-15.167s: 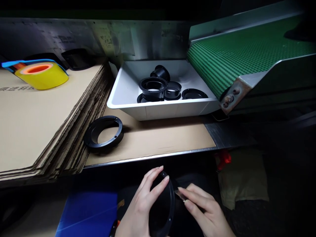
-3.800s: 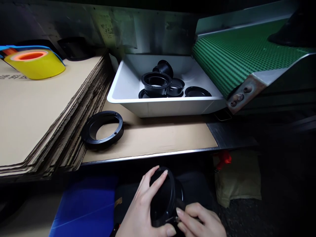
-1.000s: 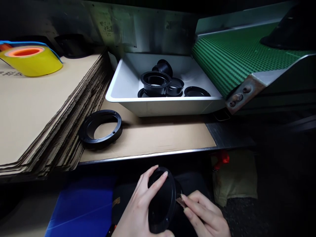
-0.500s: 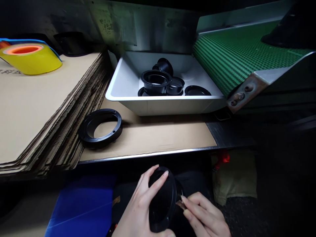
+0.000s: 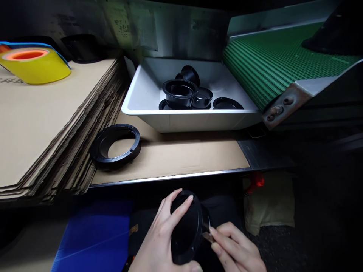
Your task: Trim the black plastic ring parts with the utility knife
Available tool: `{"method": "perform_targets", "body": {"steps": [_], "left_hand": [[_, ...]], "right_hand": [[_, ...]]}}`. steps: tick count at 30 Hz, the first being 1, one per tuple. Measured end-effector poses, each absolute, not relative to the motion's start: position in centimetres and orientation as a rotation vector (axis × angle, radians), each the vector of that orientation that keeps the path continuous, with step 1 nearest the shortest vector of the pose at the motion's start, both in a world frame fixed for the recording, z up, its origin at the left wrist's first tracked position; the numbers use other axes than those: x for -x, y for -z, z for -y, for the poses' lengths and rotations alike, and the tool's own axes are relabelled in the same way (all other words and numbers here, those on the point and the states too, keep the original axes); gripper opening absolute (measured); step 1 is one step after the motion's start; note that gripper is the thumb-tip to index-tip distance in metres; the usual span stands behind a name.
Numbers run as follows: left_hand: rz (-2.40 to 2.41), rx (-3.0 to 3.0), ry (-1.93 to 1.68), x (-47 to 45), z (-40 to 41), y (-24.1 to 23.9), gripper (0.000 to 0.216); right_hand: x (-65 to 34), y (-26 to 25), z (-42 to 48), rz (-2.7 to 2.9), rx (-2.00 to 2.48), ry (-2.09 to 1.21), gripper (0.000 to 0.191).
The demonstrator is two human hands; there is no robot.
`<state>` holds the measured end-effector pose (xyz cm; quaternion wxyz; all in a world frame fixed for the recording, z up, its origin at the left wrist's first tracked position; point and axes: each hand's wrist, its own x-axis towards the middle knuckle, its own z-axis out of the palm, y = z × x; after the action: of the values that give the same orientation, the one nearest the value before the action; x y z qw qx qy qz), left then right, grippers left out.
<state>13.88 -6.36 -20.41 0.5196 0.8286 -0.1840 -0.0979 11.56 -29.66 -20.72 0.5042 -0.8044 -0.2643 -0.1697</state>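
Note:
Low at the bench front, my left hand (image 5: 163,234) grips a black flanged plastic ring (image 5: 198,223), its fingers spread over the rim and its thumb below. The ring is tilted, with the flange toward my left palm. My right hand (image 5: 236,245) pinches a small, flat, brownish metal blade (image 5: 208,237) between thumb and fingers. The blade's tip lies against or very close to the ring's side, just behind the flange; contact cannot be made out. Another black flanged ring (image 5: 134,147) lies on the cardboard above my hands, leaning by the stack.
A white bin (image 5: 144,113) holds several black rings (image 5: 180,90). A green conveyor belt (image 5: 263,64) slopes down to its right side. Stacked cardboard (image 5: 56,109) with a yellow tape roll (image 5: 36,68) stands left. The bench's metal edge (image 5: 170,177) runs above my hands.
My right hand has shifted very slightly, and the blade shows a little more beside the ring. The left hand keeps its hold on the ring.

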Motion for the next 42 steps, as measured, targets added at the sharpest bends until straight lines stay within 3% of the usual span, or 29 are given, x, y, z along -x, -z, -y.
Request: {"method": "perform_targets", "body": {"steps": [6, 42], "left_hand": [[0.434, -1.986, 0.247, -13.74, 6.29, 20.37, 0.102], [0.399, -2.008, 0.300, -13.82, 6.41, 20.75, 0.105]], "right_hand": [[-11.69, 20.55, 29.50, 0.607, 1.931, 0.392, 0.059], [-11.51, 20.83, 29.54, 0.649, 2.006, 0.429, 0.052]]}}
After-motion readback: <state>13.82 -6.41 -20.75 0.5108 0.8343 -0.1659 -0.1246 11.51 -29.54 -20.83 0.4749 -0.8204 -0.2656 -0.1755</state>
